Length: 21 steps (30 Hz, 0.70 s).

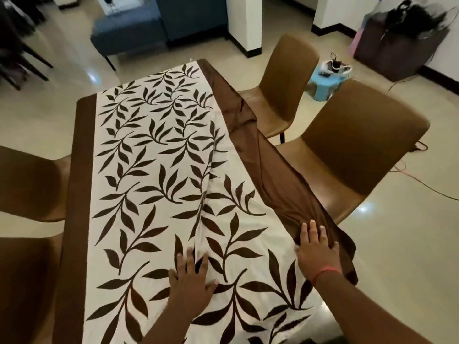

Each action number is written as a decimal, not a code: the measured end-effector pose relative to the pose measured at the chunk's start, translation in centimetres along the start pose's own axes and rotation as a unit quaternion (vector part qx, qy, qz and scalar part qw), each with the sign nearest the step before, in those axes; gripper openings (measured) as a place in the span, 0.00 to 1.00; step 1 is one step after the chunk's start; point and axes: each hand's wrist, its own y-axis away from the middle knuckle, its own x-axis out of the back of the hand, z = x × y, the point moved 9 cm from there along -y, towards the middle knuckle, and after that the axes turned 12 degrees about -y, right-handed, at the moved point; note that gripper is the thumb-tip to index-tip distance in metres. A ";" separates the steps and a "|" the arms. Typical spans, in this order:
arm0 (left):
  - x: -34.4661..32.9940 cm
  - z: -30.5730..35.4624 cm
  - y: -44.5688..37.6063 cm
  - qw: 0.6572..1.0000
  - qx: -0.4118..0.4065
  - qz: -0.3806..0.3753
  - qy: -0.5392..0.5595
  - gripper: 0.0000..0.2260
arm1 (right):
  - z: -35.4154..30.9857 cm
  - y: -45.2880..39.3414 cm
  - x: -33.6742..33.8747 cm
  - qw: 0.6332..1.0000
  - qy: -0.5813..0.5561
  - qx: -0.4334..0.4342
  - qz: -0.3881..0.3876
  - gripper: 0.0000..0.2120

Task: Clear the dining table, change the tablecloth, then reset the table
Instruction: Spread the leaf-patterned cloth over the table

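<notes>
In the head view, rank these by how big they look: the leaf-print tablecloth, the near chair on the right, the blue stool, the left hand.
1. leaf-print tablecloth, by far the largest.
2. near right chair.
3. left hand, enlarged by being close to the camera.
4. blue stool, far off, so its true size is unsure.

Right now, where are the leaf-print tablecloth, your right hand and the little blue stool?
leaf-print tablecloth (159, 155): head view, on its cream middle.
right hand (316, 254): head view, back of the hand.
blue stool (323, 86): head view, on its side, beyond the chairs.
</notes>
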 end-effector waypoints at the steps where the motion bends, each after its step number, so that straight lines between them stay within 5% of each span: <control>1: 0.1 0.7 0.2 1.000 -0.008 -0.012 -0.002 0.37 | 0.7 0.5 -0.4 1.000 -0.002 -0.009 -0.006 0.31; 8: 0.3 3.6 0.9 1.000 -0.019 0.006 0.011 0.38 | 2.5 2.0 0.1 0.999 0.015 -0.043 -0.012 0.32; 12: 1.1 3.4 0.9 0.999 -0.009 0.023 0.031 0.38 | 0.2 0.9 2.3 1.000 0.003 0.010 0.022 0.32; 21: 1.2 4.7 0.3 0.997 -0.041 -0.044 0.052 0.39 | 1.5 0.1 0.2 0.999 0.022 0.019 -0.044 0.33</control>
